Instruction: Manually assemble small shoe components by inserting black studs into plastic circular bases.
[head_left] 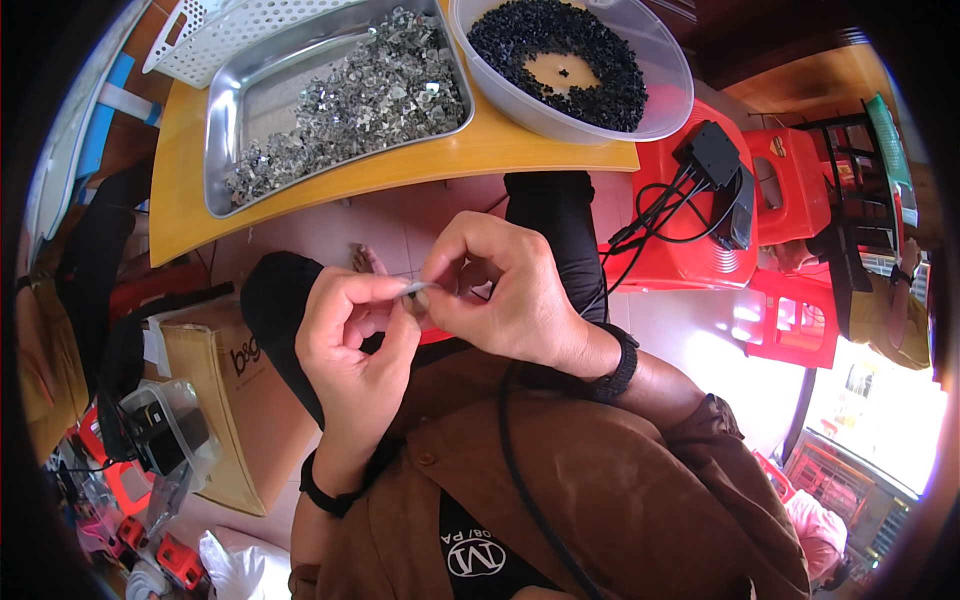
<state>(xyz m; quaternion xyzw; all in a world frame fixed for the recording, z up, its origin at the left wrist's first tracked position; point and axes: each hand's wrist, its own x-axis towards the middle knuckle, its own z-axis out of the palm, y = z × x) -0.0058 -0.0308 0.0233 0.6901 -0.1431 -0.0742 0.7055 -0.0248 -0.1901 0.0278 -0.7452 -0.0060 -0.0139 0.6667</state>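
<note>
My left hand [350,335] and my right hand [505,290] meet above my lap, thumbs and forefingers pinched close together. Between the fingertips sits a small greyish metal piece [414,288], mostly covered by the fingers, so its exact kind cannot be told. Beyond my hands, a steel tray [268,100] on the yellow table holds a heap of small shiny metal clips [375,90]. To its right stands a clear plastic bowl [668,95] with many small black parts [500,50] spread in a ring.
The yellow table [560,152] edge runs just past my knees. A white perforated basket [215,50] is behind the tray. On the right, a red stool [660,255] carries a black box with cables [712,155]. A cardboard box [240,400] stands at left. Other people sit at both sides.
</note>
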